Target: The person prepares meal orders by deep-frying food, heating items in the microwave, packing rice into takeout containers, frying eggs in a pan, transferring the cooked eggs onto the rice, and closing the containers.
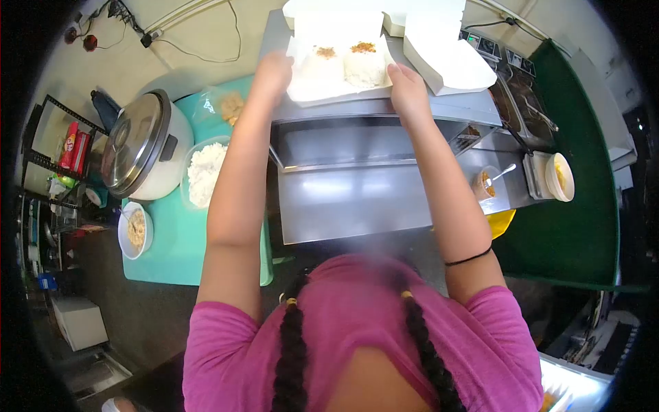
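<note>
An open white box (304, 88) is found on the steel counter (453, 108), at its upper edge, with two mounds of rice (364, 71) inside, each topped with brown flakes. Its left edge is gripped by the left hand (274, 73); its right edge is pinched by the right hand (409, 88), thumb uppermost, the remaining fingers being largely hidden. A second open box (449, 69) is placed just beside it, to the right. Light is reflected by the bare lower steel shelf (343, 209). At right, a cup (482, 184) with a spoon and a tub (559, 177) are noted near a dark green panel (580, 220). At left, a green table (175, 250) is occupied by a rice cooker (154, 147), a bowl of rice (206, 175) and a smaller white bowl (136, 232). Cables are strung along the pale wall (199, 55); dark flooring (147, 312) is seen below.
</note>
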Demonstrator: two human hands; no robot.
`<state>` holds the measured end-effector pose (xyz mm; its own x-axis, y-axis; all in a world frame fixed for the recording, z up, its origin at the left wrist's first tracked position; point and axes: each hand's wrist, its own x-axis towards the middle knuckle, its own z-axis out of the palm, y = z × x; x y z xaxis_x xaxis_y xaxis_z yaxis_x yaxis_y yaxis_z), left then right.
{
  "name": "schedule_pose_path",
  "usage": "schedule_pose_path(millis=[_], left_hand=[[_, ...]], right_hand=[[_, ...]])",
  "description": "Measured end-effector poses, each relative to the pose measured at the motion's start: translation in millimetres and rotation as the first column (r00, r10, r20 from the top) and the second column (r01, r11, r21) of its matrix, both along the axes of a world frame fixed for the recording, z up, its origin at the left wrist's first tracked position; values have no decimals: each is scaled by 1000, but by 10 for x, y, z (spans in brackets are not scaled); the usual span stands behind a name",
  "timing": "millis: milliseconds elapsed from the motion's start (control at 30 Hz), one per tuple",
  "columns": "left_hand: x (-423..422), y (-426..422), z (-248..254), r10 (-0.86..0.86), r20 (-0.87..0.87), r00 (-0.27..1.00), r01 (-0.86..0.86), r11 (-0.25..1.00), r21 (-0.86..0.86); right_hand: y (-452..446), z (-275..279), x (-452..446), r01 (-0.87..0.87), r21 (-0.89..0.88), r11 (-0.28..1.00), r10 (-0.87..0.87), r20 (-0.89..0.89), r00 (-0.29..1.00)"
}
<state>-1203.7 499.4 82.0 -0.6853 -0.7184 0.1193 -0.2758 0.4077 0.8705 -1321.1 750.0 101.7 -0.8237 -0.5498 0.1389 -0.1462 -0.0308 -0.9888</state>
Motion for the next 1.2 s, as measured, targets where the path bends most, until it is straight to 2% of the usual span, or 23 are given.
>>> schedule_pose_path(millis=[67, 100, 167, 200, 233, 267, 333, 400, 467, 533, 600, 667, 700, 733, 800, 833, 900, 1000, 1033, 1067, 1100, 1167, 1200], left_hand=[[235, 206, 27, -14, -113, 993, 22, 997, 73], [388, 362, 66, -6, -112, 994, 14, 997, 75], [808, 959, 445, 17, -166, 986, 14, 982, 189], [970, 1137, 454, 26, -164, 986, 6, 982, 190], [1129, 1304, 445, 15, -235, 972, 33, 979, 199], [1274, 1478, 429, 5, -303, 953, 61, 976, 207], [1545, 1862, 385, 61, -302, 951, 14, 971, 238], [1773, 2283, 290, 110, -295, 949, -28, 963, 270], [1958, 2683, 111, 172, -340, 925, -59, 946, 317], [2113, 3074, -94, 174, -344, 923, -48, 937, 346], [2158, 3341, -401, 177, -352, 919, -33, 924, 380], [2196, 3511, -850, 159, -188, 969, -86, 934, 348], [2167, 3573, -1094, 137, -187, 973, -57, 923, 381], [2135, 3565, -1406, 81, -147, 986, -33, 953, 302], [1971, 3591, -1963, 99, -265, 959, 50, 863, 503], [1905, 3600, -2148, 79, -262, 962, 67, 861, 504], [1779, 3569, -2460, 6, -195, 981, 92, 866, 491], [1606, 3470, -3009, 1, -230, 973, 122, 846, 520], [1544, 3394, -3078, -69, -180, 981, 141, 892, 429], [1509, 3338, -3149, -90, -176, 980, 158, 890, 428], [1471, 3316, -3229, -40, -175, 984, 118, 881, 458], [1353, 3300, -3077, -6, -164, 986, 88, 862, 499], [1284, 3250, -2955, -37, -131, 991, 88, 908, 409]], right_hand=[[147, -15, 142, -48, -24, 999, 49, 14, 999], [240, -34, 222, -89, -46, 995, 91, 29, 995], [449, -111, 388, -124, -32, 992, 123, -30, 992], [564, -161, 474, -151, -18, 988, 149, -90, 985], [686, -220, 581, -224, -84, 971, 211, -144, 967], [809, -251, 712, -232, -82, 969, 220, -138, 966], [1095, -319, 986, -264, -217, 940, 250, -90, 964], [1469, -392, 1192, -269, -179, 946, 263, -60, 963], [1876, -476, 1383, -264, -142, 954, 263, -27, 964], [2288, -577, 1533, -269, -14, 963, 266, -112, 958], [2622, -830, 1603, -271, -8, 963, 269, -93, 959], [2898, -1166, 1655, -188, 69, 980, 196, -138, 971], [3007, -1351, 1668, -174, 77, 982, 180, -83, 980], [3079, -1540, 1670, -161, 78, 984, 167, -75, 983], [3205, -1900, 1649, -105, 27, 994, 107, -140, 984], [3256, -2047, 1610, -89, 104, 991, 103, -139, 985], [3279, -2455, 1543, -47, 123, 991, 65, -148, 987], [3267, -2832, 1469, 0, 163, 987, 25, -155, 988], [3228, -2864, 1449, 13, 186, 982, 17, -160, 987], [3175, -2897, 1425, 33, 184, 982, -4, -156, 988], [3123, -2929, 1384, 41, 204, 978, -5, -173, 985], [2990, -2921, 1278, 63, 235, 970, -20, -182, 983], [2882, -2903, 1187, 68, 257, 964, -21, -179, 984]])
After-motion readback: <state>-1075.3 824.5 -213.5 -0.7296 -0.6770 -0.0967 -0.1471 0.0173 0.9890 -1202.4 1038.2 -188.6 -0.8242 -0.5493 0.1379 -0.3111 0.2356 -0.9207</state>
